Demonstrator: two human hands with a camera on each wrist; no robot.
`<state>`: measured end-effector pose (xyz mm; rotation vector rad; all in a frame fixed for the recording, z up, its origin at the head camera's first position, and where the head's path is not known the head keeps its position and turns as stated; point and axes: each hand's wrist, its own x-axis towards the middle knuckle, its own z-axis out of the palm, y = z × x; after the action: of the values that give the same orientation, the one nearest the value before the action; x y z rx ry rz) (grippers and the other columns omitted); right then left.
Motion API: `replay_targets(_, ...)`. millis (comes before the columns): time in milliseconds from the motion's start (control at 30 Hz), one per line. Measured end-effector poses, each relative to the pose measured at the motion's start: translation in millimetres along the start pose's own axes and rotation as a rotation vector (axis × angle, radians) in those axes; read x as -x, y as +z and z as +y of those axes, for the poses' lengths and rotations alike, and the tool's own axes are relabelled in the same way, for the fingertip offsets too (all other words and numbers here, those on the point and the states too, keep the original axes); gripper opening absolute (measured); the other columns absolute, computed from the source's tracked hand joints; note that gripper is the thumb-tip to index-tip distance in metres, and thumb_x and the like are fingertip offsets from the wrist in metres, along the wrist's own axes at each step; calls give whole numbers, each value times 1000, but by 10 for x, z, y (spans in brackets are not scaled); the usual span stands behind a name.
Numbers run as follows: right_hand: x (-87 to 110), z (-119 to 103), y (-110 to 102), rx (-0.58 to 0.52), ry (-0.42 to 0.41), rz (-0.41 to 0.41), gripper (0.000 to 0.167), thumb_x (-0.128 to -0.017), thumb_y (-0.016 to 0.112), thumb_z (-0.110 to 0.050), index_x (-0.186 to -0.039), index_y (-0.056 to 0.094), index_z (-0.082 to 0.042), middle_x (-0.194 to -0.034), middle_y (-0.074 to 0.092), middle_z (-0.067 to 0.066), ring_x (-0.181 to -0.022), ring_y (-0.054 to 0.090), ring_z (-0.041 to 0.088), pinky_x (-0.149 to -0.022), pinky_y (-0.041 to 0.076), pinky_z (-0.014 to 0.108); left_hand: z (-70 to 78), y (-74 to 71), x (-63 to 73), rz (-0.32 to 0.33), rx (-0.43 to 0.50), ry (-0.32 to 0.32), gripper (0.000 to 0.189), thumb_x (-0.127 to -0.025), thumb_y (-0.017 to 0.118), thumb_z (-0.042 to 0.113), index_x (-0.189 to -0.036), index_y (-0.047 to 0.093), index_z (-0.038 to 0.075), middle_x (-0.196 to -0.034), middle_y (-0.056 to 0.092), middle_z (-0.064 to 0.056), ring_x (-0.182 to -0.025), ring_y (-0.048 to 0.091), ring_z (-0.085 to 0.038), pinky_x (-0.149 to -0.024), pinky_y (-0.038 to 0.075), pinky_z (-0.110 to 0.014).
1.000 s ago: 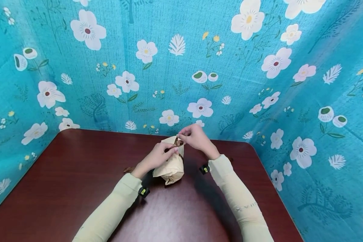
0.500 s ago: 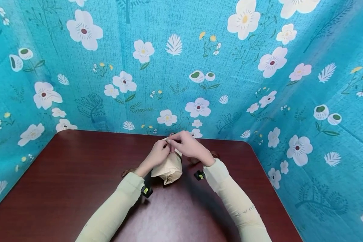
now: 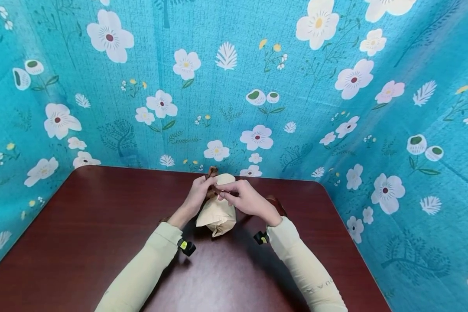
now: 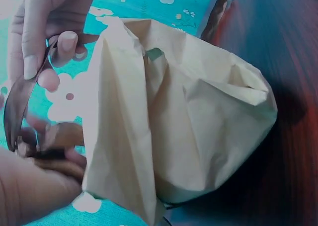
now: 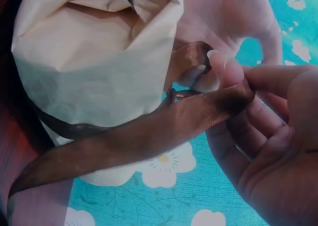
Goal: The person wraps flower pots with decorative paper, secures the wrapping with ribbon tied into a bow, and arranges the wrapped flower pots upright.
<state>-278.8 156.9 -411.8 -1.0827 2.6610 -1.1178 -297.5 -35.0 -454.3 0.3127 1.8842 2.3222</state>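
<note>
A tan paper bag [image 3: 217,217] lies on the table between my hands, its crumpled folded end facing me. Brown satin ribbon [image 5: 134,134] passes round the bag. My right hand [image 3: 251,201] pinches a folded length of the ribbon between thumb and fingers, at the top of the bag. Just left of it, my left hand [image 3: 195,197] holds another part of the ribbon, with a loop standing above its fingers. In the left wrist view a ribbon strip [image 4: 17,104] hangs between the two hands. The crossing of the ribbon is partly hidden by fingers.
The dark red-brown table [image 3: 101,225] carries a trailing ribbon tail [image 3: 276,204] on the right, beside the right wrist. A blue floral cloth [image 3: 218,112] hangs behind the table and along its sides.
Both hands come together over the bag, the right one moving lower and to the left. A ribbon loop now rises above the left fingers. The bag stays in about the same place.
</note>
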Motion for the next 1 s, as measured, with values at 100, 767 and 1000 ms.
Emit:
replay_targets(100,20,17,0,-2,13,8,22,-101,62,-9,-118,76,-7,-90,76,2,-64,63,21,-59,51,25,-6,-2,-14,59,-92,4,42,-105,56,32,-72,56,6,-59,47,4,-57,42,-13,-59,38,-28)
replay_targets(767,-279,246,68,-11,-14,64,21,-96,66,-4,-117,71,-4,-80,69,0,-71,61,8,-62,49,27,130,-90,-10,-186,-678,451,48,-109,36,16,-63,50,10,-55,32,9,-49,28,-4,-51,27,-23)
replay_targets(1000,-282,267,137,62,14,177,31,-97,63,-8,-67,61,-13,-60,46,-7,-55,40,7,-55,34,23,127,-143,-16,-43,-695,435,43,-106,46,17,-64,57,9,-56,43,6,-49,38,-7,-49,31,-24)
